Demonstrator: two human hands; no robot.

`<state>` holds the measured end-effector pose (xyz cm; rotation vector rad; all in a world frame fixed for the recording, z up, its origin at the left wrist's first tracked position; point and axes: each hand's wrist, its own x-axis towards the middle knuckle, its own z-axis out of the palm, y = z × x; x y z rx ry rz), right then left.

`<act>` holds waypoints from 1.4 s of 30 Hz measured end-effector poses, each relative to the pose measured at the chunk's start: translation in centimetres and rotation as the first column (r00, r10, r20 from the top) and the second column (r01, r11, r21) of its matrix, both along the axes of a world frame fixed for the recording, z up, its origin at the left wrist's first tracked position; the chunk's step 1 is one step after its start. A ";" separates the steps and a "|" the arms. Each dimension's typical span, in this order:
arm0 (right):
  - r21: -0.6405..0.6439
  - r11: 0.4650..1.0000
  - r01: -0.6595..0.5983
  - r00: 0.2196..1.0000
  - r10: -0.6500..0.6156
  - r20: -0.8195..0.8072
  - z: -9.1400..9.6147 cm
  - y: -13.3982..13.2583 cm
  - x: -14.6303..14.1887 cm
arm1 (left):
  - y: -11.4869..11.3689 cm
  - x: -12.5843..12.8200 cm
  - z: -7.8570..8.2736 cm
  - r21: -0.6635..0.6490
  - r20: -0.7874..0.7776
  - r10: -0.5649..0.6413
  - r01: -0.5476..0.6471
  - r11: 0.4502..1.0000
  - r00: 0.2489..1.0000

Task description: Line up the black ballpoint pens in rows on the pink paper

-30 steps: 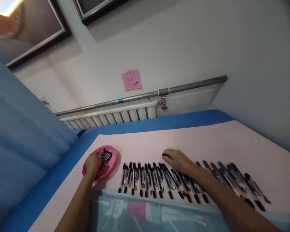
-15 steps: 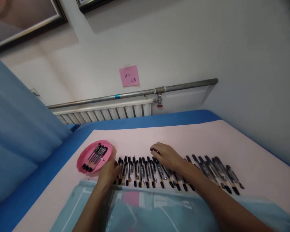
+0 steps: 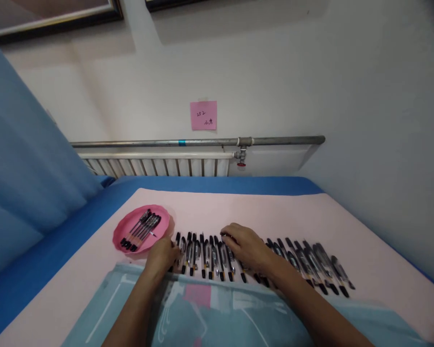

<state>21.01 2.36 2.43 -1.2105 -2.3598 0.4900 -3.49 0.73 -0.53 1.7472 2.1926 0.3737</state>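
Both hands [image 3: 202, 253] rest on row of pens [image 3: 260, 260]

Glossy black-and-clear plastic pens [image 3: 217, 253] lie in a row on a matt pale pink sheet [image 3: 275, 212], smooth like paper or thin mat, over a blue cloth cover [image 3: 220, 184]. More of the same shiny pens fill a smooth pink plastic dish [image 3: 120, 230]. A light teal printed cloth [image 3: 217, 313] covers the near edge. Behind, a dull grey metal pipe [image 3: 188, 142] runs above a white painted radiator [image 3: 155, 166], and a pink paper note [image 3: 203, 115] clings to the matt wall [image 3: 311, 72]
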 end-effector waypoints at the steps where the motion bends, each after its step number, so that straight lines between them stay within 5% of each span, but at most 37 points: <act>1: -0.012 1.000 0.008 1.000 -0.008 -0.013 0.1 -0.2 -0.4 | -0.1 0.1 0.3 0.032 0.021 0.009 -0.010 0.999 1.000; 5: -0.128 0.991 0.042 0.976 -0.068 -0.206 0.5 -1.0 -2.5 | -1.4 2.3 1.4 0.184 0.127 -0.035 0.011 0.983 0.991; 11: -0.422 0.903 0.086 0.808 -0.311 -0.500 0.0 -1.1 -5.6 | -2.5 7.2 2.6 0.446 0.291 -0.362 0.209 0.870 0.885; 14: -0.562 0.825 0.062 0.581 -0.488 -0.652 -0.5 0.4 -5.8 | -1.0 5.8 3.7 0.343 0.268 -0.368 0.269 0.900 0.890; 17: -0.662 0.749 -0.015 0.331 -0.621 -0.711 -0.9 2.3 -5.8 | 0.8 3.0 4.4 0.132 0.190 -0.210 0.187 0.973 0.959; 19: -0.677 0.734 -0.040 0.266 -0.646 -0.716 -1.3 3.1 -5.9 | 1.5 1.5 4.0 0.031 0.143 -0.141 0.138 0.990 0.980; 25: -0.643 0.763 -0.075 0.403 -0.567 -0.719 -2.8 3.2 -5.8 | 1.8 0.6 0.6 -0.133 0.073 -0.018 0.028 0.991 0.997; 31: -0.633 0.773 -0.039 0.485 -0.539 -0.689 -2.6 3.8 -5.0 | 2.1 0.2 -0.1 -0.186 0.053 -0.033 0.042 0.982 0.998; 39: -0.525 0.850 0.031 0.650 -0.416 -0.636 -2.2 3.1 -5.7 | 2.1 0.0 -0.6 -0.099 0.017 -0.020 0.022 0.995 1.000; 42: -0.393 0.920 0.012 0.785 -0.252 -0.566 -1.7 2.0 -5.9 | 1.7 0.0 -0.2 0.120 0.342 -0.013 -0.030 0.992 0.939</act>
